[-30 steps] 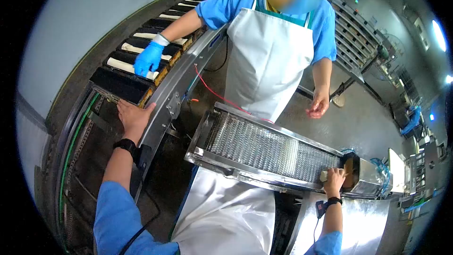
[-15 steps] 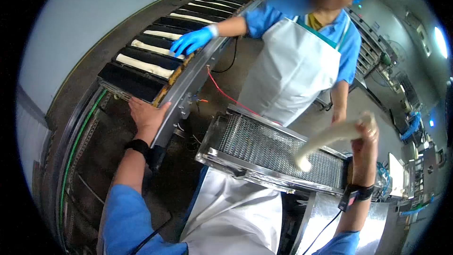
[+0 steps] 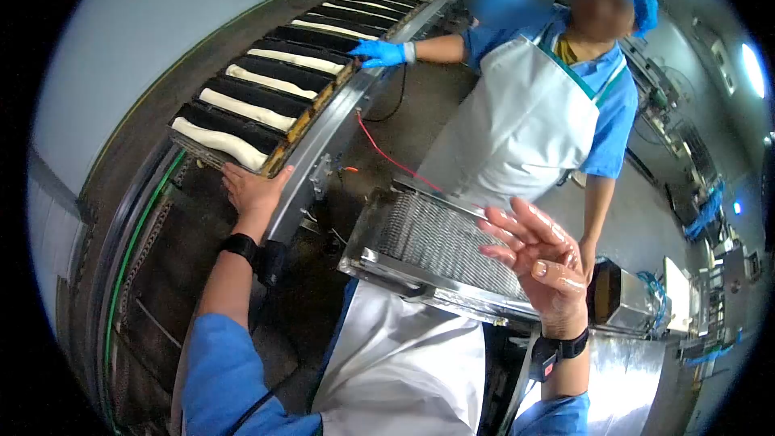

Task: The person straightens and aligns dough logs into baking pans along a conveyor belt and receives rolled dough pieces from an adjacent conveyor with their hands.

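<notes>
Head view: right hand (image 3: 550, 268) wide, left hand (image 3: 255, 192) splayed against one tray (image 3: 234, 123), four dough strips (image 3: 216, 140) nearest.

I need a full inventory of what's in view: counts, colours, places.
Dough strips: at least seven, off-white, lying in the pans
Pans: many, far ones unclear, black, in a row at left
Rail: one, silver, beside the pans
Mesh conveyor: one, silver, centre
Cable: one, red, between rail and mesh conveyor
Co-worker: one, blue shirt and white apron, across the mesh conveyor
Glove: one, blue, on the co-worker's hand near the rail
Wristbands: two, black, on the person's wrists
Left hand: one, bare, at the nearest pan's edge
Right hand: one, bare, empty, above the mesh conveyor
</notes>
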`<control>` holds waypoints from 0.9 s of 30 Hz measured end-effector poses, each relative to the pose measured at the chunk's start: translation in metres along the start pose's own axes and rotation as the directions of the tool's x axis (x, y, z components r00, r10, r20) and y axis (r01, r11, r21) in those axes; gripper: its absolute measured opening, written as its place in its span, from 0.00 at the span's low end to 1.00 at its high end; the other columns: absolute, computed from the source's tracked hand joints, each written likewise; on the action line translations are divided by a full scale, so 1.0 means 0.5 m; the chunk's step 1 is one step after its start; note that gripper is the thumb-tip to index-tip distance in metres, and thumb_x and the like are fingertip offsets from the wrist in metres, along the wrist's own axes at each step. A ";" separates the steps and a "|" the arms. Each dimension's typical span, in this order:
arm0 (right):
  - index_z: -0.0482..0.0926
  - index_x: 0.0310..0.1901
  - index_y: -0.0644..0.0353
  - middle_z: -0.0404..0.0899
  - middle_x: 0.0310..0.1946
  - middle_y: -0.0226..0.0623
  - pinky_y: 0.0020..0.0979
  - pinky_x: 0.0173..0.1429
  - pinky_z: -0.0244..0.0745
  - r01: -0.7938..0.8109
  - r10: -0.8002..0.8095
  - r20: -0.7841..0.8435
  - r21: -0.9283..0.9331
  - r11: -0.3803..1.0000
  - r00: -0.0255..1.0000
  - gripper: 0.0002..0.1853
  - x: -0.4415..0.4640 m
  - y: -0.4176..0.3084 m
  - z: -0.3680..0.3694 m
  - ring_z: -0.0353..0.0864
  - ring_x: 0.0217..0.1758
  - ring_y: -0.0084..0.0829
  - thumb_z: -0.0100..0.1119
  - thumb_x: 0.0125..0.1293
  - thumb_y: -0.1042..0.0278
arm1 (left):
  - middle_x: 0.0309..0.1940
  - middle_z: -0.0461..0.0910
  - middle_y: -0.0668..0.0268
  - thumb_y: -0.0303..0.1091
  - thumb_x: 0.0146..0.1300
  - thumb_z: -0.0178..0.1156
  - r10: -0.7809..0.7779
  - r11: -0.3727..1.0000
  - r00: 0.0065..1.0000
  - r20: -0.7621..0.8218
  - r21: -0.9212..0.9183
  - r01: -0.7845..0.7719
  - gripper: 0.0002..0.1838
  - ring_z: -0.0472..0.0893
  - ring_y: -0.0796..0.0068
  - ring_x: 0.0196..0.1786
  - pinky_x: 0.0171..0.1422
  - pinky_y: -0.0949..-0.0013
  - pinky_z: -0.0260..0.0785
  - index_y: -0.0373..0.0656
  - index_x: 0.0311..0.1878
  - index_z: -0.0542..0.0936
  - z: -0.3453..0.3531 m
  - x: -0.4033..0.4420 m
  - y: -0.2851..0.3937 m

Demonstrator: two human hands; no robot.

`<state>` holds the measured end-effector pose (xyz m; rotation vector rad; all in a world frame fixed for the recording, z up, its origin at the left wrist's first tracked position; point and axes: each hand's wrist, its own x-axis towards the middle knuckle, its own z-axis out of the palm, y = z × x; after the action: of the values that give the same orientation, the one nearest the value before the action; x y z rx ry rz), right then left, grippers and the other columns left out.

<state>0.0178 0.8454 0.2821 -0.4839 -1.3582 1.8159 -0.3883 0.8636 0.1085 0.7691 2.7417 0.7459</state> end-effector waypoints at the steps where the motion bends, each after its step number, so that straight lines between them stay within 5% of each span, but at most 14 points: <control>1: 0.66 0.67 0.70 0.70 0.63 0.58 0.48 0.69 0.67 0.003 -0.005 -0.085 -0.027 1.000 0.996 0.35 -0.040 0.017 -0.037 0.68 0.69 0.49 0.62 0.56 0.73 | 0.75 0.39 0.38 0.69 0.48 0.67 0.017 1.000 1.000 0.014 0.002 -0.017 0.71 0.40 0.46 0.79 0.80 0.49 0.39 0.23 0.73 0.37 0.002 0.000 -0.009; 3: 0.69 0.64 0.70 0.73 0.61 0.55 0.44 0.67 0.70 -0.083 0.023 -0.356 -0.155 0.984 0.934 0.30 -0.130 0.058 -0.115 0.72 0.66 0.45 0.61 0.57 0.76 | 0.75 0.39 0.38 0.69 0.50 0.65 0.068 0.996 0.998 0.010 0.055 -0.068 0.70 0.40 0.46 0.79 0.80 0.48 0.40 0.23 0.73 0.37 -0.005 0.000 -0.005; 7: 0.70 0.62 0.72 0.73 0.62 0.52 0.42 0.68 0.68 -0.533 -0.051 -0.784 -0.467 0.706 0.619 0.29 -0.376 0.153 -0.292 0.72 0.65 0.43 0.64 0.60 0.70 | 0.71 0.48 0.30 0.72 0.59 0.52 0.183 0.982 0.970 -0.158 0.087 -0.170 0.62 0.48 0.41 0.77 0.80 0.50 0.43 0.16 0.69 0.48 0.028 0.037 -0.044; 8: 0.68 0.64 0.71 0.68 0.65 0.54 0.43 0.71 0.63 -0.713 -0.115 -0.815 -0.557 0.425 0.568 0.32 -0.438 0.160 -0.311 0.66 0.69 0.46 0.64 0.61 0.65 | 0.72 0.47 0.30 0.72 0.62 0.48 0.150 0.988 0.984 -0.101 -0.023 -0.153 0.60 0.47 0.41 0.77 0.80 0.53 0.43 0.15 0.69 0.49 0.016 0.044 -0.047; 9: 0.66 0.65 0.71 0.64 0.68 0.56 0.45 0.74 0.57 -0.827 -0.187 -0.826 -0.553 0.097 0.531 0.34 -0.497 0.166 -0.329 0.60 0.73 0.50 0.64 0.62 0.60 | 0.73 0.47 0.33 0.72 0.63 0.45 0.119 0.993 0.988 -0.103 -0.004 -0.120 0.58 0.49 0.40 0.76 0.79 0.53 0.46 0.17 0.70 0.49 0.008 0.035 -0.042; 10: 0.66 0.65 0.71 0.64 0.68 0.56 0.45 0.74 0.57 -0.833 -0.201 -0.832 -0.544 0.105 0.518 0.34 -0.567 0.192 -0.364 0.60 0.73 0.50 0.64 0.62 0.60 | 0.72 0.49 0.34 0.71 0.64 0.45 0.131 0.988 0.985 -0.114 -0.069 -0.139 0.57 0.51 0.40 0.76 0.78 0.52 0.47 0.18 0.70 0.51 0.022 0.042 -0.051; 13: 0.47 0.74 0.67 0.42 0.76 0.57 0.51 0.79 0.34 -0.945 -0.167 -0.931 -0.309 -0.109 0.324 0.46 -0.668 0.238 -0.376 0.37 0.79 0.57 0.51 0.67 0.42 | 0.71 0.55 0.37 0.68 0.66 0.43 0.070 0.929 0.993 -0.093 -0.357 -0.098 0.52 0.56 0.42 0.74 0.76 0.53 0.52 0.21 0.70 0.56 0.053 0.126 -0.126; 18: 0.44 0.74 0.70 0.39 0.77 0.56 0.52 0.79 0.32 -0.941 -0.169 -0.931 -0.298 -0.160 0.324 0.44 -0.699 0.235 -0.374 0.34 0.80 0.55 0.41 0.70 0.40 | 0.70 0.58 0.39 0.44 0.62 0.56 0.025 0.921 0.992 -0.126 -0.383 -0.072 0.41 0.58 0.48 0.74 0.76 0.57 0.52 0.21 0.69 0.58 0.055 0.142 -0.148; 22: 0.45 0.73 0.71 0.41 0.76 0.56 0.52 0.79 0.33 -0.930 -0.191 -0.916 -0.321 -0.181 0.353 0.44 -0.677 0.238 -0.410 0.36 0.80 0.54 0.41 0.71 0.40 | 0.71 0.56 0.39 0.46 0.60 0.62 -0.017 0.951 0.980 -0.198 -0.304 -0.045 0.46 0.56 0.48 0.75 0.77 0.57 0.52 0.20 0.69 0.56 0.098 0.238 -0.212; 27: 0.47 0.73 0.72 0.43 0.76 0.55 0.51 0.79 0.36 -0.897 -0.200 -0.881 -0.386 -0.217 0.428 0.43 -0.619 0.232 -0.448 0.38 0.80 0.52 0.40 0.71 0.41 | 0.72 0.49 0.35 0.49 0.52 0.73 -0.139 0.958 0.957 -0.253 -0.281 0.065 0.56 0.52 0.42 0.75 0.76 0.51 0.52 0.32 0.74 0.49 -0.013 0.068 -0.117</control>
<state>0.3204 0.7306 0.0486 -2.6335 -1.6482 0.1376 -0.4442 0.8357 0.0820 0.4930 2.7965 1.2523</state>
